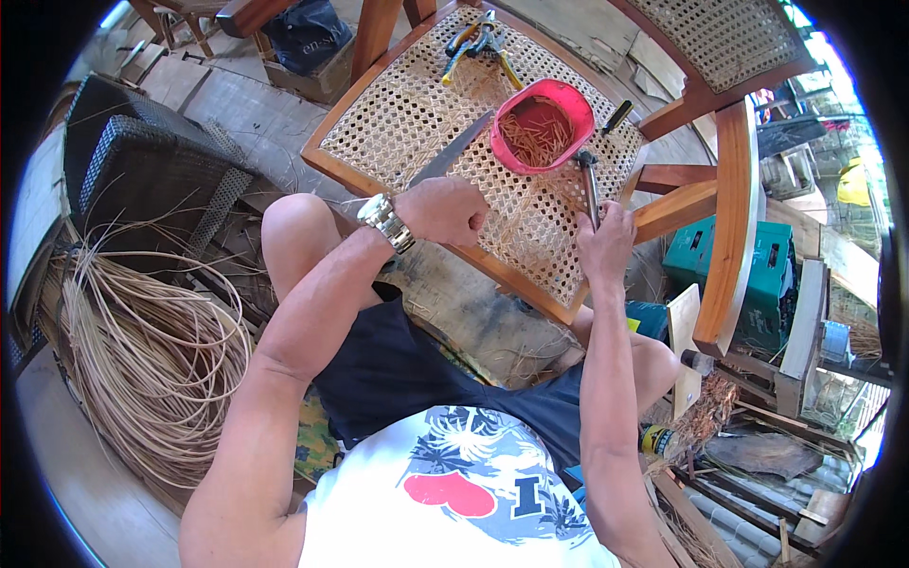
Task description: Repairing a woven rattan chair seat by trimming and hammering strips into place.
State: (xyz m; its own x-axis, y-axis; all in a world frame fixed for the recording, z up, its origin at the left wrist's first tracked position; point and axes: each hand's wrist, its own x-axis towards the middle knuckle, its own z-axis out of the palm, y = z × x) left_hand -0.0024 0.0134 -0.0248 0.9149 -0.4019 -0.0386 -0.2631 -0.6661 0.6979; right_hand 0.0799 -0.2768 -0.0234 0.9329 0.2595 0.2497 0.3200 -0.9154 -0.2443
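Note:
A wooden chair with a woven cane seat [379,123] stands before me. Over its near edge, my left hand [443,210] is closed in a fist; whatever it may hold is hidden. A knife blade [454,151] slants across the cane just beyond that wrist, its handle out of sight. My right hand [606,241], at the seat's right side, is wrapped round the handle of a hammer [588,175], whose head points away from me. Beside the hammer head sits a pink tub [499,142] of thin reddish-brown sticks. Pliers [483,43] with blue and yellow grips lie farther back.
A black-handled tool [617,115] rests near the seat's right edge. The cane backrest [720,43] and a wooden leg [734,218] rise at right. Coiled rattan strands [151,360] lie at left, below a dark woven piece [142,161]. Green crates [757,284] stand at right.

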